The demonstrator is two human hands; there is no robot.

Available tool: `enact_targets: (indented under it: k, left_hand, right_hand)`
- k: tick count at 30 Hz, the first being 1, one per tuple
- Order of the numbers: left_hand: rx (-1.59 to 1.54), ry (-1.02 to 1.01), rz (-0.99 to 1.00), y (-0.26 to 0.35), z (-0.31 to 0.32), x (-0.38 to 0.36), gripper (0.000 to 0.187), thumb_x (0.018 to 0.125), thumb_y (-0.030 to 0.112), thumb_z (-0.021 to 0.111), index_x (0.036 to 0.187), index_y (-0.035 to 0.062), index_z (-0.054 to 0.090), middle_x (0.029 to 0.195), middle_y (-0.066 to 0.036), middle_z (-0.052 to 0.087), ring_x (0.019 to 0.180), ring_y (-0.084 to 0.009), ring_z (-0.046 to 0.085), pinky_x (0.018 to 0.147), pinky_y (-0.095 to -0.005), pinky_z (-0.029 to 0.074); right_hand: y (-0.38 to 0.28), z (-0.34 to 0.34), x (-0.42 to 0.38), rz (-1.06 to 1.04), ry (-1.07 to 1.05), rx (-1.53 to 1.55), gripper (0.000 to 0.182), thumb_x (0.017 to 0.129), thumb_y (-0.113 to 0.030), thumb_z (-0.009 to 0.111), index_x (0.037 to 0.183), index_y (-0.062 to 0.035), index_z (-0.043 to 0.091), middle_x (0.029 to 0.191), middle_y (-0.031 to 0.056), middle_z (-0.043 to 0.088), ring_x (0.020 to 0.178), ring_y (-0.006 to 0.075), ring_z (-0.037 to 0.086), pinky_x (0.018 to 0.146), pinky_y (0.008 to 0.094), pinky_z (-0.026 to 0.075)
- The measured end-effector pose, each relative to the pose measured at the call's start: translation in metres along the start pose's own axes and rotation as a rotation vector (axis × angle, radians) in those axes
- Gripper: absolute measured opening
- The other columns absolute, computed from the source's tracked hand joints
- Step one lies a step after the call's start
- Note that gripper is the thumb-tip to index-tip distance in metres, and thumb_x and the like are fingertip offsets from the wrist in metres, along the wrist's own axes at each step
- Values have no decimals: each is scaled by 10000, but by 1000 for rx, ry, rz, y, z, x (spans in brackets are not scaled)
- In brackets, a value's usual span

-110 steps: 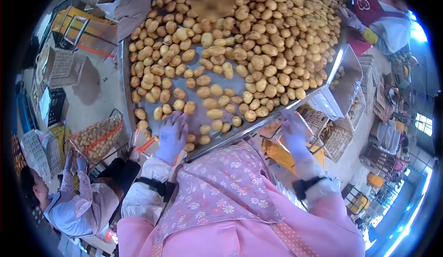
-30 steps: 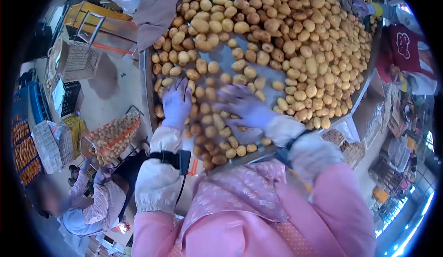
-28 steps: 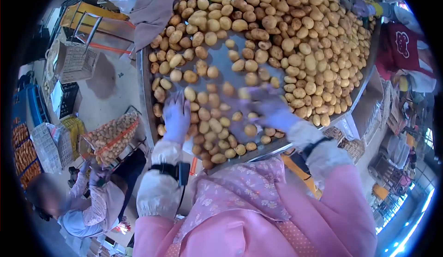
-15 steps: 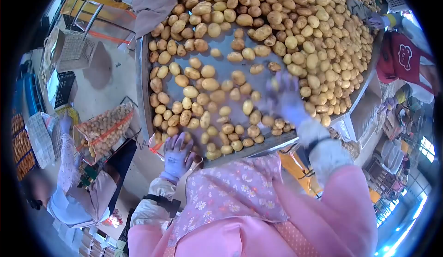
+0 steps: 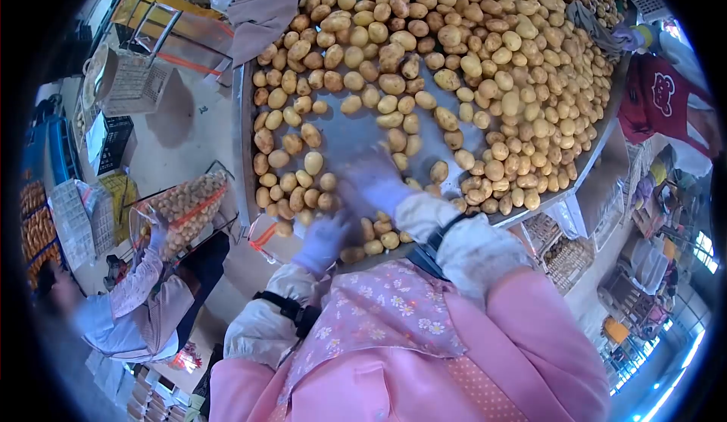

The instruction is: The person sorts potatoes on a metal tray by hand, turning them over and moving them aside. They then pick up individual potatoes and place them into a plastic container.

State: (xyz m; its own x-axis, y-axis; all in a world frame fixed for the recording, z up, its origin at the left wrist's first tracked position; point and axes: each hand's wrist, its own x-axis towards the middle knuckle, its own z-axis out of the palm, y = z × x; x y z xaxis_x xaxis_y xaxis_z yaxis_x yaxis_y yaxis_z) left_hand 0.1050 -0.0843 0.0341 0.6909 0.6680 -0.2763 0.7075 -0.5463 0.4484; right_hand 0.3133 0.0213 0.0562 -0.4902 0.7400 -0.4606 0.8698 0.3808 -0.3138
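Many small yellow-brown potatoes (image 5: pixel 522 112) cover a grey metal sorting table (image 5: pixel 341 133), heaped thickly at the right and looser at the left. My right hand (image 5: pixel 379 187), in a lavender glove, is low over the potatoes near the front of the table; motion smears its fingers, so any grip is hidden. Just left of it and closer to me, my left hand (image 5: pixel 324 240), gloved alike, reaches over the front edge with fingers stretched among the nearest potatoes. The two hands almost meet. Several potatoes (image 5: pixel 372 236) lie between them and the front edge.
At the left, a person (image 5: pixel 125 308) handles a mesh sack of potatoes (image 5: pixel 185 218) on a frame. Another person in a red apron (image 5: pixel 666 96) stands at the right side. A grey cloth (image 5: pixel 261 13) hangs over the table's far-left corner. Crates (image 5: pixel 132 81) stand on the floor.
My right hand has swept left and towards me from the right heap, and potatoes have shifted. My left hand has moved right, in towards it. The person at left has lowered an arm to the sack.
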Motion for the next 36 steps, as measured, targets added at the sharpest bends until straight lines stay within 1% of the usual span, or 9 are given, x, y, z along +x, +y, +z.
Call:
enact_targets:
  k: [6,9,14,17,21,22,24,28,36]
  left_hand:
    - [-500,448,-256,51,-43,-4,424,872,119,665,1284,25,630,1265,-155,636,1163,-408,614,993,-471,501]
    - [-645,177,276,89,-79,54,491,861,220,724,1305,47,602,1313,-152,612,1188,-391,594,1002,-474,491]
    - [-104,292,326,52,-61,75,469,791,195,681,1248,105,626,1273,-150,608,1262,-390,526,1089,-532,384]
    - [275,503,-422,-17,-25,67,512,924,316,628,1408,155,584,1466,-241,491,1298,-391,519,1139,-657,248]
    - [96,202,-212,34,-30,62,573,898,358,650,1443,199,570,1463,-181,531,1343,-383,500,1163,-695,167]
    - [73,111,-24,35,-13,56,569,884,339,666,1429,203,579,1428,-130,569,1350,-364,498,1172,-685,175]
    - [-26,156,161,44,-19,46,503,873,324,679,1349,174,621,1410,-105,587,1350,-332,513,1171,-649,225]
    - [41,134,149,-2,-23,6,518,874,312,668,1360,141,613,1379,-113,591,1313,-325,532,1174,-603,281]
    - [87,556,-97,-105,-136,151,506,921,200,664,1403,76,573,1333,-233,610,1141,-452,582,959,-549,448]
  right_hand:
    - [3,39,-102,18,791,419,263,991,-219,607,1247,-162,629,1159,53,641,1123,230,601,990,411,475]
    - [-30,27,-143,412,578,2267,257,1078,-296,575,1294,-157,560,1116,12,559,969,108,544,833,258,483]
    - [62,113,-302,709,816,1239,386,956,-125,683,1330,-94,594,1070,48,635,845,120,622,754,314,530]
    - [72,71,-355,1045,432,682,381,948,-109,660,1320,-69,591,1148,63,663,962,176,676,821,312,549]
    - [99,95,-279,722,926,1210,437,852,-44,668,1284,-22,611,1252,127,643,1124,277,643,977,321,522]
    - [105,114,-228,424,1015,464,474,843,-71,651,1312,-27,599,1308,162,623,1188,283,621,1027,330,499]
    - [27,53,-146,805,444,-43,518,928,-379,592,1388,-145,571,1547,203,439,1425,491,371,1154,668,302]
    - [51,57,-137,-11,175,66,720,924,-565,594,1556,-266,422,1631,190,317,1542,441,178,1195,702,167]
    - [140,-88,48,603,558,147,784,913,-622,608,1562,-246,378,1606,184,354,1389,464,407,1131,697,287]
